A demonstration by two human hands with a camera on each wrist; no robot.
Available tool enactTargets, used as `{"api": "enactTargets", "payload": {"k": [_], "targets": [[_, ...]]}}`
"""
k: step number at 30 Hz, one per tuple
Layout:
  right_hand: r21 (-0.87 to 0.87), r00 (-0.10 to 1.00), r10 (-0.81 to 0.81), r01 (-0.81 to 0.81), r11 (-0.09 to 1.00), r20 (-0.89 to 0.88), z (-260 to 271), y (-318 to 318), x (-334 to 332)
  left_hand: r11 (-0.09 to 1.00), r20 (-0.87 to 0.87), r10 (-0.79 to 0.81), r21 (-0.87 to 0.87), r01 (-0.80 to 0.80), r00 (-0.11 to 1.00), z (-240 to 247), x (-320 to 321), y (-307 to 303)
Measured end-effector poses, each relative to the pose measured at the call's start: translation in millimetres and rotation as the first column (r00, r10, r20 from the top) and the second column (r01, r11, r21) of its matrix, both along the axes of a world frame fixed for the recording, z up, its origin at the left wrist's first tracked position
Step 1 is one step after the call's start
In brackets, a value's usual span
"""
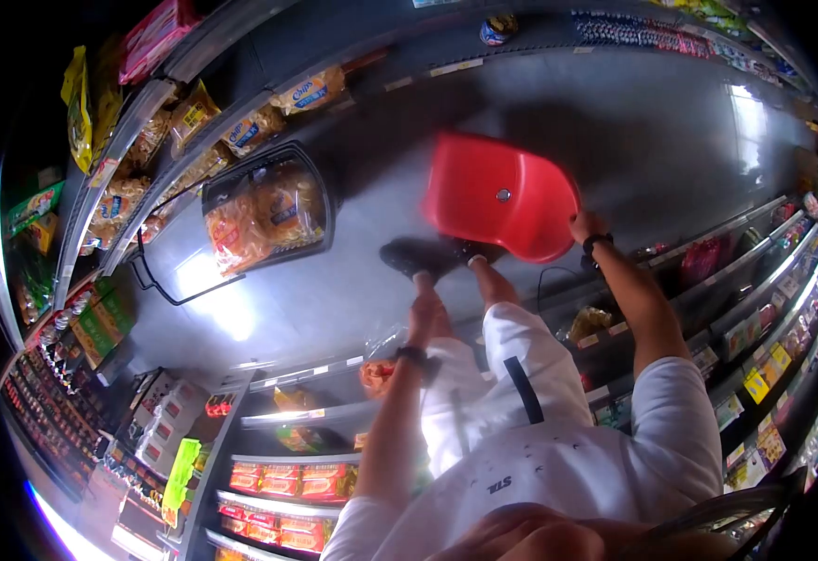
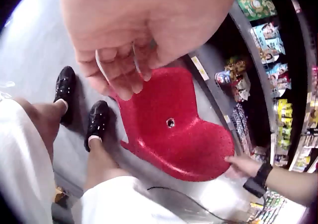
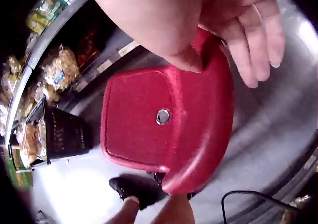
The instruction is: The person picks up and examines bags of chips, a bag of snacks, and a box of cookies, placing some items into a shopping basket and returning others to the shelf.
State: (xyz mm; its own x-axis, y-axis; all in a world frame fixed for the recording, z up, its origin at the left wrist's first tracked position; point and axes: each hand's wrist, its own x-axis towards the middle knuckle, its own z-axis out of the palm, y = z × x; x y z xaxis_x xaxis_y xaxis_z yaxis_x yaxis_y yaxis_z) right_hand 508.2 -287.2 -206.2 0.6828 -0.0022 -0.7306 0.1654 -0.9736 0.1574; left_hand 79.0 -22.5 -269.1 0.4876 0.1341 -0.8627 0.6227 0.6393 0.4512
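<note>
A red plastic seat with a metal bolt in its middle [image 1: 484,187] is in front of the person's feet. The right hand [image 1: 590,227] grips the edge of its backrest, with the thumb on the inner face and the fingers beyond the rim in the right wrist view [image 3: 233,35]. Down by the knee, the left hand [image 1: 425,313] holds nothing. Its fingers hang loosely bent in the left wrist view [image 2: 119,60], where the seat [image 2: 169,134] shows beyond them.
A black basket [image 1: 327,201] with bagged snacks stands on the floor at the left, its handle folded outward. Shelves with packaged snacks [image 1: 311,93] line the far side, and more shelving [image 1: 708,271] runs along the right. Red packs fill shelves at the lower left.
</note>
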Motion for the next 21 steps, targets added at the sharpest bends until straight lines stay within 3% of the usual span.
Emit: {"api": "enactTargets", "payload": {"k": [1, 4, 5, 6, 8, 10, 11, 14, 15, 16, 18, 21], "targets": [[-0.026, 0.999, 0.018, -0.019, 0.999, -0.04, 1, -2, -10, 0.999, 0.072, 0.027, -0.035, -0.025, 0.997, -32, -19, 5], [-0.037, 0.992, 0.092, -0.095, 0.995, -0.087, 20, 5, -38, 0.956, 0.07, 0.078, 0.279, -0.095, 0.994, 2, 20, 29], [-0.019, 0.991, 0.09, -0.092, 0.996, -0.102, 25, 14, -45, 0.967, 0.004, 0.254, 0.005, -0.254, 0.967, 20, 40, 47], [-0.001, 0.989, 0.089, -0.089, 0.996, -0.118, 30, 25, -53, 0.983, 0.075, 0.161, 0.082, -0.167, 0.984, 12, 37, 57], [-0.041, 0.966, 0.168, -0.18, 0.983, -0.196, 64, 73, -62, 0.973, 0.029, 0.229, 0.03, -0.23, 0.973, 28, 52, 83], [-0.03, 0.95, 0.264, -0.272, 0.962, -0.165, 67, 110, -68, 0.887, 0.18, 0.462, -0.062, -0.458, 0.869, -5, 38, 92], [0.008, 0.942, 0.307, -0.309, 0.951, -0.137, 69, 134, -71, 0.903, 0.216, 0.387, 0.108, -0.416, 0.896, 12, 39, 105], [0.208, 0.902, 0.427, -0.406, 0.89, -0.064, 62, 216, -85, 0.9, 0.166, 0.331, 0.24, -0.364, 0.929, 25, 19, 157], [0.308, 0.891, 0.453, -0.421, 0.853, -0.039, 56, 243, -91, 0.859, 0.15, 0.486, 0.098, -0.502, 0.861, 49, 15, 179], [0.405, 0.881, 0.473, -0.426, 0.809, -0.018, 50, 268, -98, 0.838, 0.109, 0.541, 0.01, -0.545, 0.834, 28, -5, 190], [0.425, 0.83, 0.558, -0.501, 0.754, -0.012, 56, 341, -113, 0.756, -0.07, 0.655, 0.039, -0.654, 0.752, 51, -23, 221], [0.502, 0.793, 0.608, -0.509, 0.699, -0.043, 60, 415, -130, 0.531, -0.125, 0.842, 0.026, -0.847, 0.524, 58, -50, 255]]}}
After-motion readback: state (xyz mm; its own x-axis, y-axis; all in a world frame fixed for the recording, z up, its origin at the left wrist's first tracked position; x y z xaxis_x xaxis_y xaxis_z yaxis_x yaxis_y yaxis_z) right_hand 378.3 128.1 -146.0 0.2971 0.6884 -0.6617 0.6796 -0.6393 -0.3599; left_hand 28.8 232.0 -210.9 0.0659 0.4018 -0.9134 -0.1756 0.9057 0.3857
